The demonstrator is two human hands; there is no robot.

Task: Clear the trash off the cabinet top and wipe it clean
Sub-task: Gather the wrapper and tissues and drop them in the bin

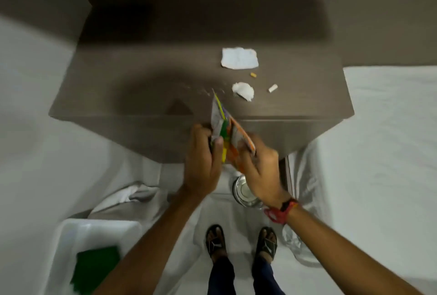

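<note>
The brown cabinet top (132,86) carries a flat torn white paper (239,58), a crumpled white tissue (243,90), a small yellow scrap (253,74), a white butt-like piece (272,88) and some fine crumbs (205,92). In front of the cabinet's near edge both hands hold colourful snack wrappers (224,129). My left hand (203,159) grips the green, yellow and silver side. My right hand (259,171) grips the orange side.
White beds flank the cabinet left and right. A white plastic bin (78,230) with a green cloth (95,266) in it stands at lower left. A shiny round metal object (244,193) lies on the floor under my hands, near my sandalled feet.
</note>
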